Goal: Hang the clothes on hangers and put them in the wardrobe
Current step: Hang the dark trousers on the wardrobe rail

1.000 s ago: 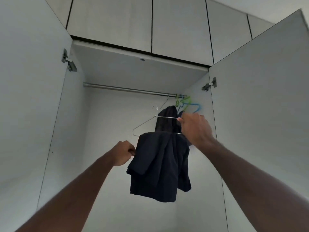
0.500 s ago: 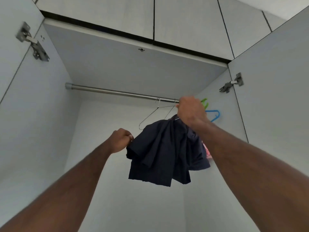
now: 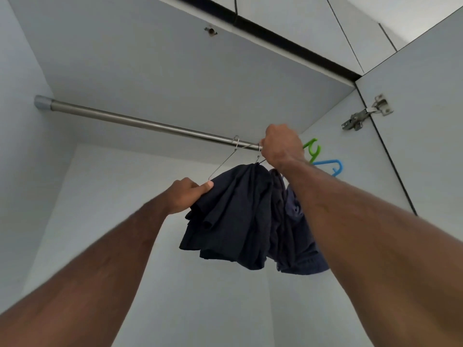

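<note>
Right hand [image 3: 281, 145], fist clenched around the top of a thin silver wire hanger [image 3: 223, 164], is now up at the brushed-metal wardrobe rail [image 3: 130, 122], where half a second ago it was just below; the hook loops over the rail. Left hand [image 3: 186, 195] pinches the hanger's lower corner together with the crumpled dark navy garment [image 3: 233, 216] draped on it, as before. Matte pale-grey wardrobe panels [image 3: 155, 81] all round; green plastic hanger [image 3: 312, 147], blue plastic hanger [image 3: 330, 165] and steel door hinge [image 3: 367, 113] to the right.

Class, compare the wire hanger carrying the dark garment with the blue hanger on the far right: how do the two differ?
The wire hanger is thin bare metal; the blue hanger is thicker and coloured. The wire hanger carries a dark garment and both hands hold it; the blue hanger shows no clothing and nobody touches it. Both are up at the rail.
</note>
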A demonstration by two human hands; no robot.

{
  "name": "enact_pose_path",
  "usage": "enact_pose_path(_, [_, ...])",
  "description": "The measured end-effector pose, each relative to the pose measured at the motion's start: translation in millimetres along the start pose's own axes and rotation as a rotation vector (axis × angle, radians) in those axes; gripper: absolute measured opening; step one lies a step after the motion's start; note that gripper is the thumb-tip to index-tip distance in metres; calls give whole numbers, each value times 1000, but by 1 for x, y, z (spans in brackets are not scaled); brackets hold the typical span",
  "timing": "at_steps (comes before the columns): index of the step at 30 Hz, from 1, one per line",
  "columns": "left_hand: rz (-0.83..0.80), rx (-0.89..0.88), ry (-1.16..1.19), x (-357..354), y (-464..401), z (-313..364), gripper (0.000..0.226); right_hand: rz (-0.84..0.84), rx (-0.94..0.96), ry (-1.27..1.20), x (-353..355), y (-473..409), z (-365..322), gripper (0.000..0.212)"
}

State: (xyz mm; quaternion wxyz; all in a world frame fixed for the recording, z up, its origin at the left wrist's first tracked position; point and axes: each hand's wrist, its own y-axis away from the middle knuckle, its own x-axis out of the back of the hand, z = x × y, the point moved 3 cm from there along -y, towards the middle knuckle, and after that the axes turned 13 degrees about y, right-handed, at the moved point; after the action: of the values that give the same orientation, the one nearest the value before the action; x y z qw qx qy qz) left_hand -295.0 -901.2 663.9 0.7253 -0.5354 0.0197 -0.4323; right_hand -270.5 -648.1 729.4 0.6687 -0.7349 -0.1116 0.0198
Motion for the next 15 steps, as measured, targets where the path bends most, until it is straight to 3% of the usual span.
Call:
enact_pose_path(9, [32,-68,47,-20,-32,2,70,99,6,-17,-22,-23,33,12])
enact_pose_path(15, [106,-106,-93,-26,-39,16,55,105,32,38,-26,-32,31,9])
